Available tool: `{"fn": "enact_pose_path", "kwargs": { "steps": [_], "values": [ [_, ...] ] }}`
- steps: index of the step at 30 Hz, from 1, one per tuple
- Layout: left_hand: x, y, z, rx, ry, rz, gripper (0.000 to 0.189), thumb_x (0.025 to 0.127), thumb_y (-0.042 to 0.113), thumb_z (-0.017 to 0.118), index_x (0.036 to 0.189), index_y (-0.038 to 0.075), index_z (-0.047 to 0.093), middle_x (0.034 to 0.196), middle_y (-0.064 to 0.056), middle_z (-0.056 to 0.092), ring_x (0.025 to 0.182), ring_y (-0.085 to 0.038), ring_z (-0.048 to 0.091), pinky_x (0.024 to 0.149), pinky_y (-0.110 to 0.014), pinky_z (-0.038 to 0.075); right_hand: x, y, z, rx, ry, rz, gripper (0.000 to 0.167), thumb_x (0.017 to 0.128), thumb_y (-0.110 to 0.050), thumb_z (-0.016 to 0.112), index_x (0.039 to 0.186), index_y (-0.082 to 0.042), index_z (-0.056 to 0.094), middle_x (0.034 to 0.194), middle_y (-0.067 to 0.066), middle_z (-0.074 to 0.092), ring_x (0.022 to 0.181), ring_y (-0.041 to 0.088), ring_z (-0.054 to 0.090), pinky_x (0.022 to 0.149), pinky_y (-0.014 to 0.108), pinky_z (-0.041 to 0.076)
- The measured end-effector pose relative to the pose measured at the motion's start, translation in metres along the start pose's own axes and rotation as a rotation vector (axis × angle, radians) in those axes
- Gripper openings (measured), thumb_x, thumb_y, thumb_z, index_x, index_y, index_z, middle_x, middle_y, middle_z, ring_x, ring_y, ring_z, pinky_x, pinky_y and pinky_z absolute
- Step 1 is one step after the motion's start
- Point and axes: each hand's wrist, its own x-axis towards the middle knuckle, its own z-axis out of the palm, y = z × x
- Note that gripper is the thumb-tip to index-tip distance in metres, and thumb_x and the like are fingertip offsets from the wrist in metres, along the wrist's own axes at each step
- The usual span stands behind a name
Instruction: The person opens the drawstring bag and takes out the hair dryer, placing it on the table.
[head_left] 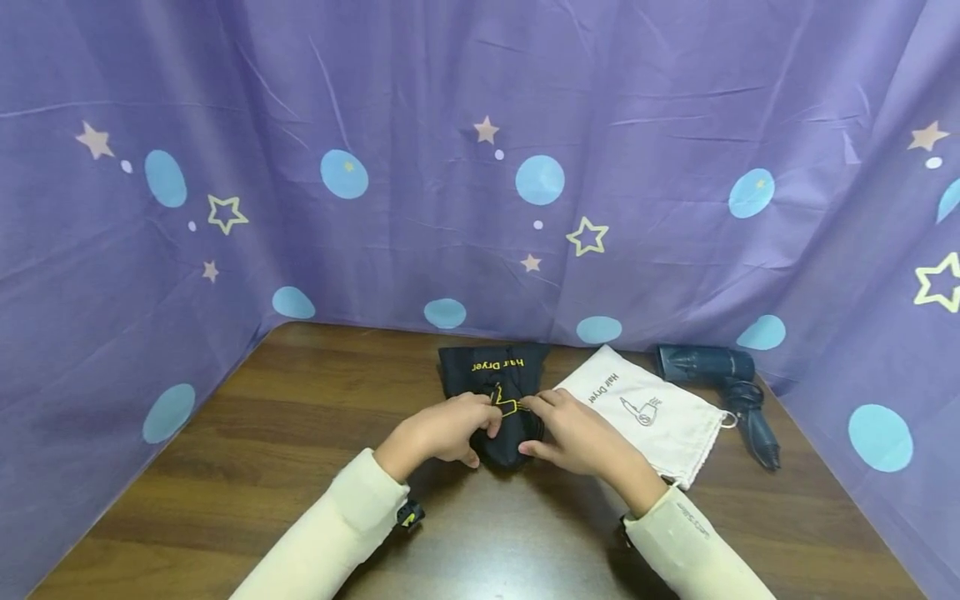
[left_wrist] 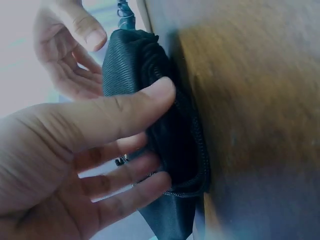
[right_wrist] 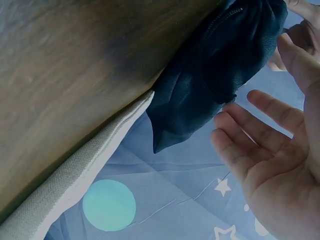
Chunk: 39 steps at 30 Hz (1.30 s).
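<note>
On the desk (head_left: pixel 315 417), beside the white bag (head_left: pixel 643 421) and left of it, lies the black bag (head_left: pixel 513 435). Its cloth should be soft and light, though the bulging near end suggests a firmer load; cup it there from both sides. The left grip (head_left: pixel 444 428) and right grip (head_left: pixel 583 435) stand wide around it, pinching nothing. The left wrist view shows a ribbed seam (left_wrist: pixel 201 145) low down; only the head view shows yellow lettering (head_left: pixel 497 365).

1 hair dryer (head_left: pixel 703 364) beside 1 white pouch (head_left: pixel 611 406); purple curtain (head_left: pixel 427 208) behind.
</note>
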Motion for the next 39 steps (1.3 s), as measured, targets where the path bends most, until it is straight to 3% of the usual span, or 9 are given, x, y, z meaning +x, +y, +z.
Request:
{"fn": "enact_pose_path", "kwargs": {
  "steps": [5, 14, 22, 26, 32, 39],
  "values": [
    [0.004, 0.004, 0.004, 0.083, 0.056, 0.063, 0.034, 0.072, 0.011, 0.093, 0.089, 0.020, 0.065, 0.093, 0.008, 0.062, 0.089, -0.012, 0.059, 0.075, -0.028, 0.053, 0.001, -0.001, 0.000, 0.004, -0.006, 0.003, 0.063, 0.087, -0.042, 0.081, 0.133, -0.003, 0.062, 0.117, 0.010, 0.065, 0.106, 0.025, 0.063, 0.092, 0.042, 0.052],
    [0.006, 0.006, 0.001, 0.078, 0.103, 0.172, 0.022, 0.083, 0.004, 0.081, 0.081, 0.020, 0.067, 0.081, 0.011, 0.061, 0.074, -0.005, 0.058, 0.065, -0.023, 0.050, 0.001, -0.004, -0.004, 0.005, -0.015, 0.005, 0.063, 0.086, -0.042, 0.082, 0.131, -0.001, 0.063, 0.117, 0.010, 0.065, 0.105, 0.024, 0.063, 0.092, 0.042, 0.052],
    [0.002, 0.000, -0.007, 0.035, 0.157, 0.282, 0.023, 0.084, 0.000, 0.074, 0.080, 0.018, 0.060, 0.079, 0.007, 0.053, 0.075, -0.007, 0.050, 0.068, -0.022, 0.043, -0.001, -0.005, -0.011, 0.016, -0.003, 0.002, 0.061, 0.088, -0.042, 0.079, 0.133, -0.004, 0.063, 0.119, 0.009, 0.065, 0.108, 0.024, 0.063, 0.094, 0.042, 0.052],
    [0.002, -0.003, -0.011, 0.013, 0.206, 0.309, 0.021, 0.084, -0.001, 0.071, 0.082, 0.017, 0.059, 0.080, 0.006, 0.052, 0.076, -0.009, 0.048, 0.069, -0.025, 0.042, -0.003, -0.005, -0.018, 0.040, -0.014, 0.009, 0.061, 0.089, -0.045, 0.078, 0.135, -0.008, 0.063, 0.121, 0.007, 0.065, 0.111, 0.023, 0.062, 0.096, 0.042, 0.052],
    [0.001, -0.008, -0.016, -0.013, 0.276, 0.332, 0.020, 0.089, 0.001, 0.070, 0.087, 0.016, 0.058, 0.086, 0.006, 0.052, 0.082, -0.009, 0.049, 0.075, -0.026, 0.044, -0.005, -0.005, -0.024, 0.062, -0.012, -0.008, 0.066, 0.080, -0.037, 0.088, 0.134, -0.008, 0.063, 0.123, 0.007, 0.064, 0.112, 0.023, 0.061, 0.095, 0.042, 0.052],
    [-0.002, -0.009, -0.020, -0.055, 0.368, 0.369, 0.014, 0.093, 0.003, 0.070, 0.094, 0.014, 0.061, 0.090, 0.005, 0.055, 0.085, -0.011, 0.052, 0.077, -0.028, 0.047, -0.004, -0.004, -0.025, 0.039, 0.046, -0.026, 0.066, 0.081, -0.030, 0.088, 0.137, -0.007, 0.060, 0.123, 0.007, 0.063, 0.112, 0.023, 0.062, 0.093, 0.042, 0.053]
  ]
}}
